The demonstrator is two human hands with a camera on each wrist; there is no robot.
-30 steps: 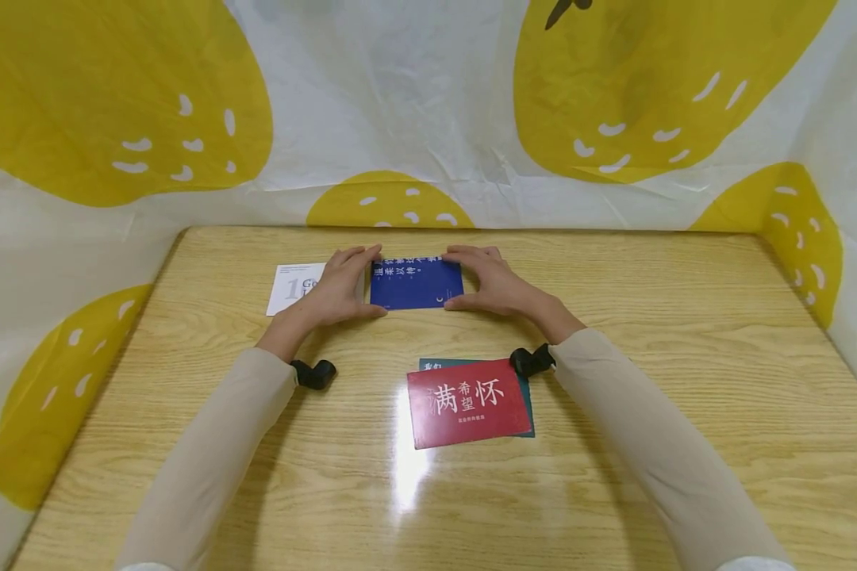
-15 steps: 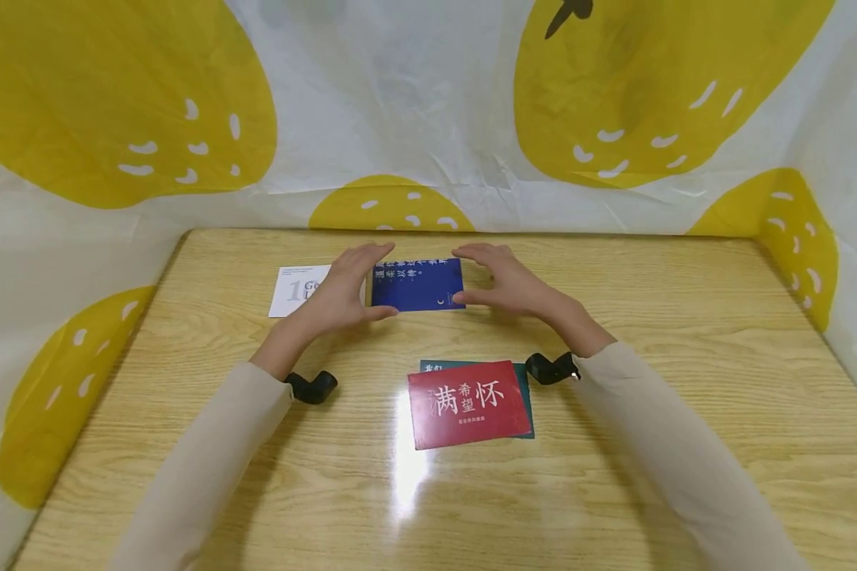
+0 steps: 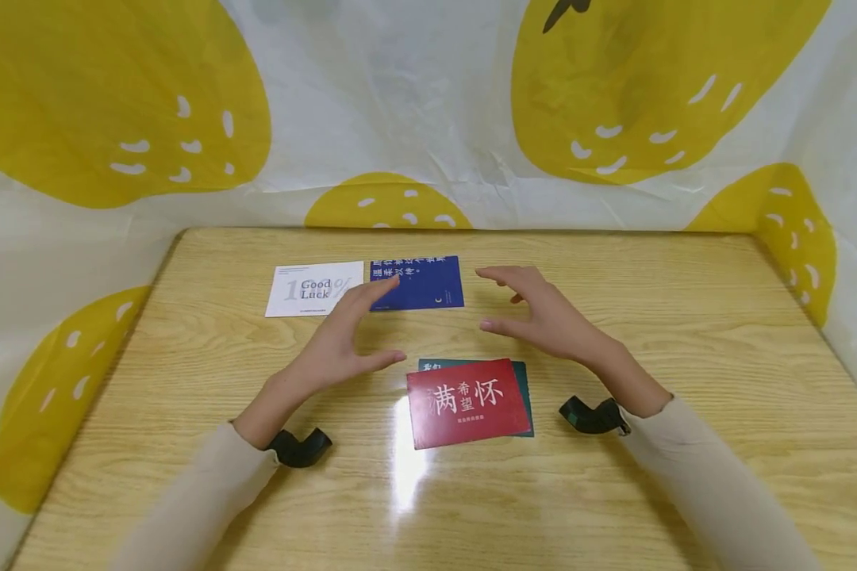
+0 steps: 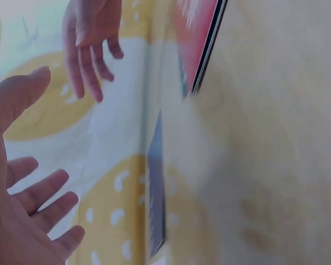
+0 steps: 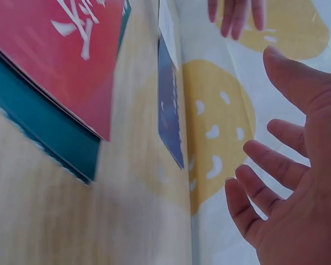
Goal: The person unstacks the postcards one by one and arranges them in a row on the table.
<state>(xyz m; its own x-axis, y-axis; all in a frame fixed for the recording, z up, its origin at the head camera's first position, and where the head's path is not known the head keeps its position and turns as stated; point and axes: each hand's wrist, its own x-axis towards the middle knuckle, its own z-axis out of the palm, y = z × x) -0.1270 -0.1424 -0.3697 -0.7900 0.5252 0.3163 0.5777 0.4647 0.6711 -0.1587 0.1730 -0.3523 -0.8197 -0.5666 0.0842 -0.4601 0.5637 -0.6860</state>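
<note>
left hand (image 3: 336, 341) and right hand (image 3: 551, 316): both have been drawn back toward the body from the blue card (image 3: 428, 291) since the earlier frame; the card is left lying flat on the desk (image 3: 721, 357).
grasp: both hands are seen wide, thumbs parted from fingers, nothing held or touched.
blue card: placed beyond and between the hands, its near left corner partly covered in the head view by a left finger.
white card (image 3: 314, 289): laid just beside the blue card, past the left hand.
red card (image 3: 467, 404): set between the hands, nearer the body than the thumbs, with a green card (image 5: 43, 118) partly hidden beneath it.
handling: judged light, thin and fairly stiff, perhaps slippery where glossy; corners could be bent.
hold: best taken by the opposite short edges, one hand at each.
</note>
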